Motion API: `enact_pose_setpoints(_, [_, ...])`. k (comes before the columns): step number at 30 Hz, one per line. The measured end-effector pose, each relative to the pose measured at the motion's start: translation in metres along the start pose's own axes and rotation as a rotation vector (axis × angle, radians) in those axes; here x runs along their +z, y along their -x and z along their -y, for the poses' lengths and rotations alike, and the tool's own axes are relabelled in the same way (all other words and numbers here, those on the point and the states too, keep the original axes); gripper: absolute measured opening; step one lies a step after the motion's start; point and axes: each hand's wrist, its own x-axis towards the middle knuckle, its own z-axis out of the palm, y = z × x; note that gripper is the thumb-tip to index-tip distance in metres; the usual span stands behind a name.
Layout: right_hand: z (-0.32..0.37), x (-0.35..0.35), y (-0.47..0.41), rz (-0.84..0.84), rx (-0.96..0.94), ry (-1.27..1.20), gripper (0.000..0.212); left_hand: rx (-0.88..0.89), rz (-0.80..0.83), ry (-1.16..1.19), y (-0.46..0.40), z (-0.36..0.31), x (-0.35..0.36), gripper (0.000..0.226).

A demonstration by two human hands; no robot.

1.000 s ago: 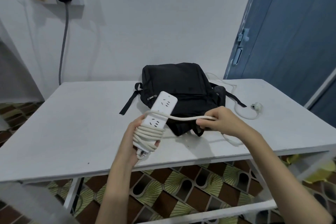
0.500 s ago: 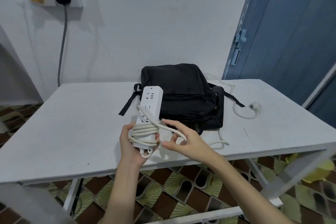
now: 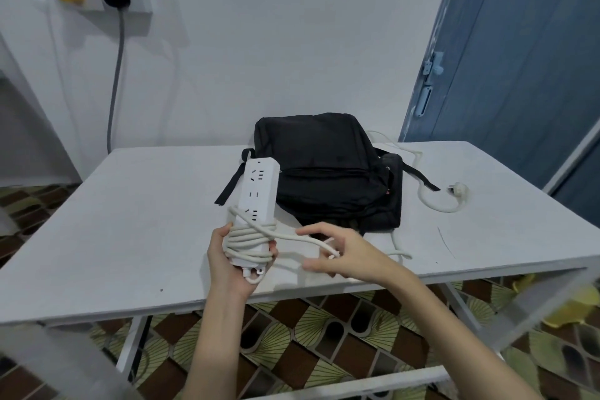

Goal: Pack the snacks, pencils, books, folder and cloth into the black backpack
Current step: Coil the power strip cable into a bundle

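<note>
Head view, largest item first: white table (image 3: 130,221) carrying the black backpack (image 3: 328,172), which lies flat and zipped at the far middle, nothing yet packed, presumably awaiting clearance of the cord. Power strip (image 3: 256,201) stands upright in the left hand (image 3: 232,266), fingers curled round its wrapped lower end to steady the coil; right hand (image 3: 344,253) pinches the loose cord (image 3: 292,237) with fingers otherwise spread, feeding another turn. Against the earlier frames, the right hand is nearer the strip and the free cord run shorter.

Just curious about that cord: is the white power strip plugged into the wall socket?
No, its white plug lies loose on the white table.
</note>
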Motion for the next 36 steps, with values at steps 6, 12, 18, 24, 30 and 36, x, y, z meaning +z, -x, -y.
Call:
enact_pose_setpoints(6, [-0.017,-0.050,0.016,-0.256,0.075,0.123,0.029,0.067,-0.021,0.019,0.001,-0.008,-0.013,0.037])
enact_pose_setpoints(12, [-0.028,-0.076,0.021,-0.280,0.197,0.154,0.032,0.045,0.008,-0.062,-0.001,-0.007,-0.009,0.041])
enact_pose_setpoints(18, [-0.038,-0.077,0.013,-0.457,0.305,0.243,0.042,-0.019,0.118,-0.198,0.002,-0.005,-0.004,0.037])
enact_pose_setpoints(24, [-0.023,-0.063,-0.019,-0.432,0.355,0.531,0.027,-0.109,0.257,-0.756,0.005,0.002,0.005,0.041])
enact_pose_setpoints(30, [0.021,-0.054,-0.032,-0.325,0.135,0.430,0.028,-0.105,0.124,-1.024,0.006,0.015,0.009,0.057])
enact_pose_setpoints(36, [0.041,-0.028,-0.012,-0.111,-0.039,0.205,0.019,-0.016,0.073,-0.811,0.004,0.007,0.000,0.037])
